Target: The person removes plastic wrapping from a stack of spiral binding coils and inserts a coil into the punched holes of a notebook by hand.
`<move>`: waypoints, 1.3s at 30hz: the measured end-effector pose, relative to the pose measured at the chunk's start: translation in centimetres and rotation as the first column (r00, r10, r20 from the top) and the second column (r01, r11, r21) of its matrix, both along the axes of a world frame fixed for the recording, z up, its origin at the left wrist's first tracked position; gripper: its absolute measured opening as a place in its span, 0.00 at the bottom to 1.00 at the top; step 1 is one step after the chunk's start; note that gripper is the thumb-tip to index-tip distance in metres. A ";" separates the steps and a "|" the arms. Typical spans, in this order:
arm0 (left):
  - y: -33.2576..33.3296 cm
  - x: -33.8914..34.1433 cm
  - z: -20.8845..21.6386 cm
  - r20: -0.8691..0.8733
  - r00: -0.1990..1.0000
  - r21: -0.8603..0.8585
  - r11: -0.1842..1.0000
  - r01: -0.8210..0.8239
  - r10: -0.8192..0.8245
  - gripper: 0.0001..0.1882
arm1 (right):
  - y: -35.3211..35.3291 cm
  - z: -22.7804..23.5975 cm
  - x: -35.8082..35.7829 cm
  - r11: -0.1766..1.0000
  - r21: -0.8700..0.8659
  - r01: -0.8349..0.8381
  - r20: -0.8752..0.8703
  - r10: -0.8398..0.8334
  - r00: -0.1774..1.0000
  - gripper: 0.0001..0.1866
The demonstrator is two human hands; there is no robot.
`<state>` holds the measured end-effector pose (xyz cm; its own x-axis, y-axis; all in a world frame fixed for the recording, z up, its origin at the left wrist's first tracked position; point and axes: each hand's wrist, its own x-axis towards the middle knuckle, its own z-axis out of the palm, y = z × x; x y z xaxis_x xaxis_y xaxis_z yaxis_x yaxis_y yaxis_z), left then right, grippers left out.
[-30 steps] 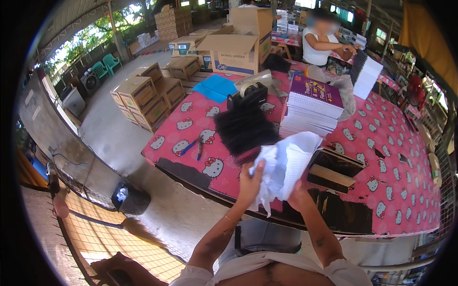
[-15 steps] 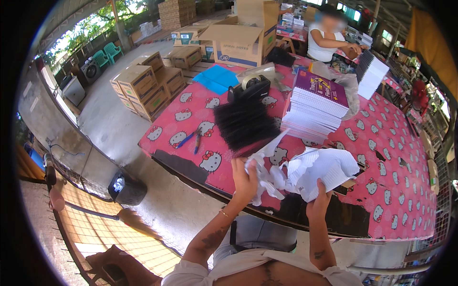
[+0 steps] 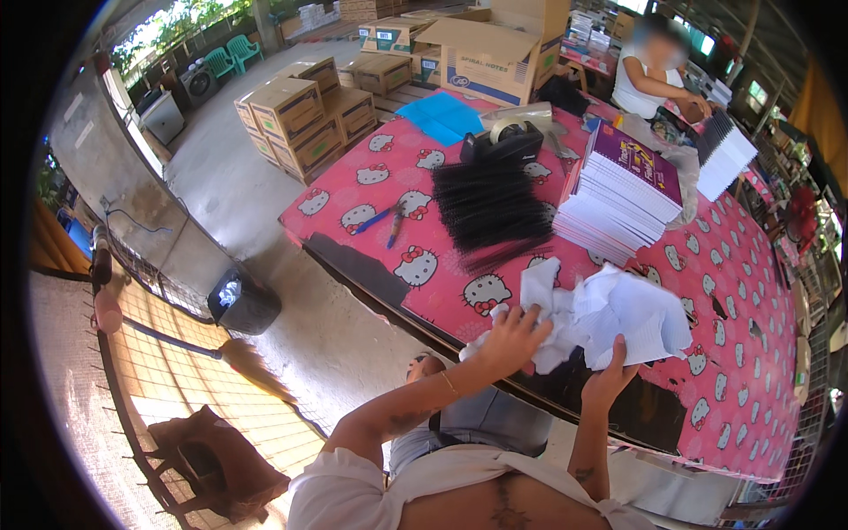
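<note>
My left hand [image 3: 514, 340] has its fingers curled over torn, crumpled white paper [image 3: 552, 305] close to the table's front edge. My right hand [image 3: 609, 375] grips a bunched clump of ruled paper [image 3: 634, 314] by its lower edge, thumb on top. The two bunches touch each other. Just beyond them stands a stack of spiral notebooks [image 3: 609, 199] with a purple cover on top. To its left lies a pile of black spiral binding coils [image 3: 490, 208].
A tape dispenser [image 3: 503, 141], a blue sheet [image 3: 442, 117] and two pens [image 3: 395, 225] lie on the pink table [image 3: 353, 190]. Cartons [image 3: 309, 119] stand on the floor beyond. A black bin [image 3: 245, 305] and a broom [image 3: 252, 367] are at left. A person [image 3: 654, 75] works across the table.
The view has swung, so the table sits further right. My left hand has closed in on the paper near my right hand, and the raised paper strip has folded down.
</note>
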<state>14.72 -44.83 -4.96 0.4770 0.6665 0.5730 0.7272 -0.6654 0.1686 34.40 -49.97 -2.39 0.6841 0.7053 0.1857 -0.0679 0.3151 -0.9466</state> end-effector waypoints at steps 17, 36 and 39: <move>4.3 4.8 5.7 0.982 0.095 -0.190 0.881 0.434 0.165 0.18 | -0.6 -0.8 -5.9 0.943 -0.003 -0.333 -0.337 0.312 0.888 0.31; 1.3 -3.9 6.7 0.543 0.791 -0.148 0.895 0.421 -0.283 0.56 | 2.9 1.9 -1.4 0.936 -0.029 -0.350 -0.515 0.287 0.808 0.25; -2.0 -4.3 4.8 0.528 0.833 -0.006 0.980 0.198 -0.165 0.57 | 3.7 0.5 -0.7 0.883 0.056 -0.467 -0.629 0.394 0.670 0.23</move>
<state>10.42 -46.79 -0.20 0.2329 0.6374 0.7345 0.3870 -0.7537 0.5312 33.71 -46.31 -1.93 0.2364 0.9397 -0.2471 -0.7390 0.0087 -0.6736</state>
